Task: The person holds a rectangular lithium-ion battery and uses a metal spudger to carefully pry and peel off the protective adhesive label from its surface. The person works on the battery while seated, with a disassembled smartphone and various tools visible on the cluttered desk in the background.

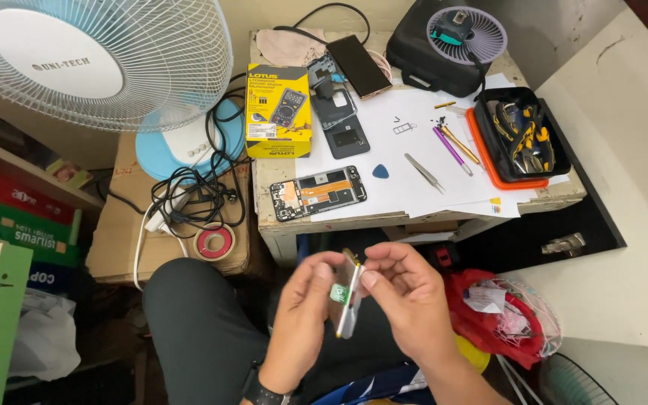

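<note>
Both my hands hold a thin flat silvery phone battery (349,294) edge-on above my lap. My left hand (301,311) grips its left side, with a small green tab by the thumb. My right hand (408,296) pinches its right side with thumb and forefinger. On the small table ahead lies an opened phone body (318,193) with its circuit boards showing. A dark phone back cover (343,124) and another dark phone (359,65) lie behind it on white paper (414,161).
Tweezers (424,172), a blue pick (380,172), a purple pen (452,150) and a black tray of screwdrivers (520,135) lie on the table. A yellow meter box (277,111), a small desk fan (466,34), a large white fan (99,64), tangled cables (196,187) and a red bag (500,311) surround it.
</note>
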